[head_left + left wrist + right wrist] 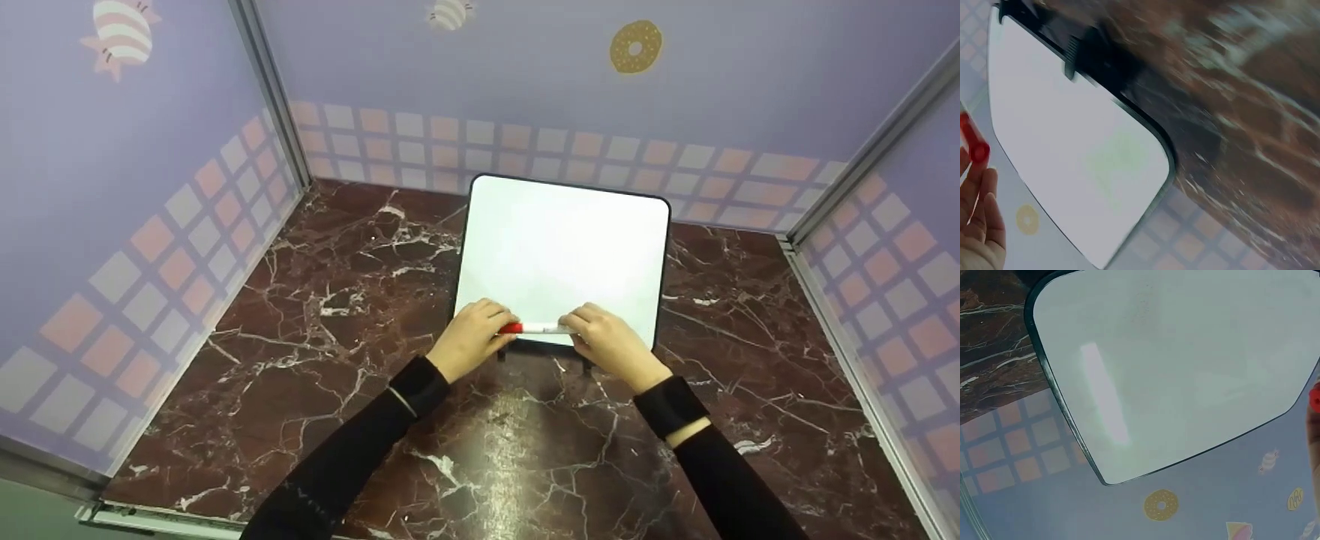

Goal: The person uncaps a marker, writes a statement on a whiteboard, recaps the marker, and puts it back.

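A whiteboard marker (pixel 541 328) with a white barrel and a red cap (pixel 512 328) lies crosswise between both hands, in front of the board's lower part. My left hand (pixel 471 336) pinches it at the capped end. At the other end, the fingers of my right hand (pixel 609 339) grip the barrel. The left wrist view shows a round red end (pixel 979 151) above the fingertips. Only a sliver of red and of the right hand (pixel 1314 455) enters the right wrist view. Behind the marker stands a blank whiteboard (pixel 562 247) with a thin black frame.
Small black feet (pixel 502 355) carry the whiteboard on a dark red marbled tabletop (pixel 360 315). Lilac panels (pixel 525 67) with pink and white checks enclose the back and both sides. Metal rails (pixel 274 97) run along the corners.
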`<state>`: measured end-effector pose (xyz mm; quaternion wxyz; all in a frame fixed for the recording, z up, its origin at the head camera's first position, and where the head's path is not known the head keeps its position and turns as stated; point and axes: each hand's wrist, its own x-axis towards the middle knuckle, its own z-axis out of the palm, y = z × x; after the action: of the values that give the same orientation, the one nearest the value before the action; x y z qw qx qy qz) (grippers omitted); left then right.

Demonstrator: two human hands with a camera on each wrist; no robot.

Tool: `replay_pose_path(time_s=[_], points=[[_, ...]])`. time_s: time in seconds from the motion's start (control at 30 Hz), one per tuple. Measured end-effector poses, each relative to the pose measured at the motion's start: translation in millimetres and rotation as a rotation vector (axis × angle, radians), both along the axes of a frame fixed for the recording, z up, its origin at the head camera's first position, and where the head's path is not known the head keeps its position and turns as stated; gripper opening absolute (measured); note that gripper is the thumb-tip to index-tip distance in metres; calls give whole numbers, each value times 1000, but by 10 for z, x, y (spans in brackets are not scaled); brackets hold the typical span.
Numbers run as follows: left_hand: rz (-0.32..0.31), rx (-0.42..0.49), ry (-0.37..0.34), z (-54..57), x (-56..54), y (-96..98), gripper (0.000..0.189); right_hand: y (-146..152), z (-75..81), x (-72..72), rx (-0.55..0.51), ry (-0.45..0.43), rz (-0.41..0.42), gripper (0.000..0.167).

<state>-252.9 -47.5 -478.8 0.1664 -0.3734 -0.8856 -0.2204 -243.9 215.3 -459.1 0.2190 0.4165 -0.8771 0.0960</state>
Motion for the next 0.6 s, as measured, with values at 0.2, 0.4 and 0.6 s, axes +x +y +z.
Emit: replay_pose_path(time_s=[0.2,0.4,0.6], points=[[-26,60,-99,13,10,48,19,-25,-11,31,-11,-1,8,22],[-24,113,-53,42,39,54,17,-50,-11,39,-73,42,11,17],[35,61,246,66,6,-27,16,-57,18,47,-126,13,-33,20]])
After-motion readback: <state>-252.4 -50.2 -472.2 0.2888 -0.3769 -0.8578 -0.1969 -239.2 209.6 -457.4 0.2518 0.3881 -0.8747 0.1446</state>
